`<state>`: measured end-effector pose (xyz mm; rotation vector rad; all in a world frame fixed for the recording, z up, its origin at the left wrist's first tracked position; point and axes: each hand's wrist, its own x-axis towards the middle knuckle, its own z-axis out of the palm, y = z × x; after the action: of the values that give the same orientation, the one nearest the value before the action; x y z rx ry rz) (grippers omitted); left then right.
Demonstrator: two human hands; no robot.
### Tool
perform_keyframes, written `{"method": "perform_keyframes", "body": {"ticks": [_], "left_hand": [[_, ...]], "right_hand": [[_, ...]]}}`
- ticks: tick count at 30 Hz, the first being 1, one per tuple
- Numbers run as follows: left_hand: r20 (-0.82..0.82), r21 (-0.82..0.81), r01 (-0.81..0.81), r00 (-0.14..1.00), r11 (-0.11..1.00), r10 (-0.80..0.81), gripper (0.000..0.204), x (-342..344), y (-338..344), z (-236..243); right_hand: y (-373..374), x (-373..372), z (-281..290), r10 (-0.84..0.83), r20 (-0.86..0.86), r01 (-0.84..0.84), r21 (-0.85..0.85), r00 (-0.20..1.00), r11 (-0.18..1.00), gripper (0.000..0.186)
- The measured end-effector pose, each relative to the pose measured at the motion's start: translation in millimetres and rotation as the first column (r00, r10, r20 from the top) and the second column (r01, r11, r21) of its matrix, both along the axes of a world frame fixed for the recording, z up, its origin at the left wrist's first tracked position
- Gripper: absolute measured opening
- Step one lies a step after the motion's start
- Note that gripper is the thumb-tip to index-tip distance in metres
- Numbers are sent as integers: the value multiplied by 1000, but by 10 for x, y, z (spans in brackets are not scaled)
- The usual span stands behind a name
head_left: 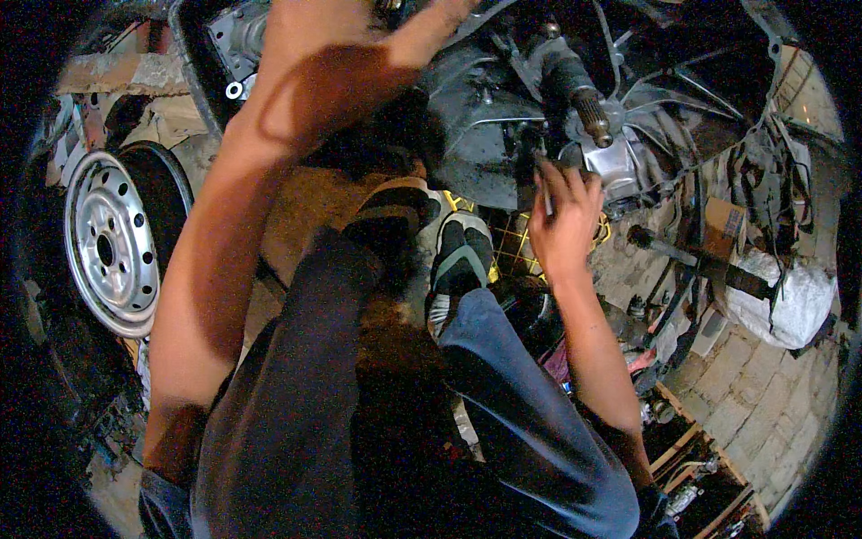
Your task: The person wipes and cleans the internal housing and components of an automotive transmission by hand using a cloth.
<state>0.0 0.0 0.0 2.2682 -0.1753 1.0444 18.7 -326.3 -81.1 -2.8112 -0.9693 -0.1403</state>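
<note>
A dark gearbox housing (480,153) fills the top middle, with a splined shaft (591,115) jutting out toward me. My right hand (567,211) is at the housing's lower edge, just below the shaft. Its fingers are bent and drawn together around a thin greyish piece that I cannot make out. My left arm reaches up across the left side, and my left hand (346,67) is at the top, beside the housing. One digit there stretches out to the upper right; the other fingers are cut off by the upper edge.
A silver wheel rim (112,242) stands at the left. Under the housing is a yellow wire crate (514,247), near my sandalled foot (462,247). To the right lie a dark shaft (700,260), a white sack (786,301) and a wooden tray (687,440) of parts on paving.
</note>
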Motion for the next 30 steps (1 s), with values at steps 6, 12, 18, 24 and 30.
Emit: {"method": "perform_keyframes", "body": {"ticks": [6, 12, 18, 24, 30], "left_hand": [[-20, -223, 48, 998, 974, -54, 38, -35, -108, -27], [-28, 30, -50, 998, 998, 51, 39, -50, -43, 15], [-34, -140, -16, 999, 990, 11, 37, -9, -76, -51], [38, -6, -30, 999, 1000, 30, 36, -16, -115, 0], [7, -133, 32, 999, 991, -31, 36, 3, -42, -42]], "right_hand": [[-40, -65, 32, 51, 29, -47, -125, 998, 991, 43], [-3, -66, 7, -2, 10, 4, -167, 1000, 986, 56], [104, -82, 87, 73, 25, -66, -198, 997, 978, 52], [128, -87, 105, 78, -29, -82, -168, 997, 982, 51], [109, -45, 80, 101, -12, -102, -123, 995, 987, 50]]}}
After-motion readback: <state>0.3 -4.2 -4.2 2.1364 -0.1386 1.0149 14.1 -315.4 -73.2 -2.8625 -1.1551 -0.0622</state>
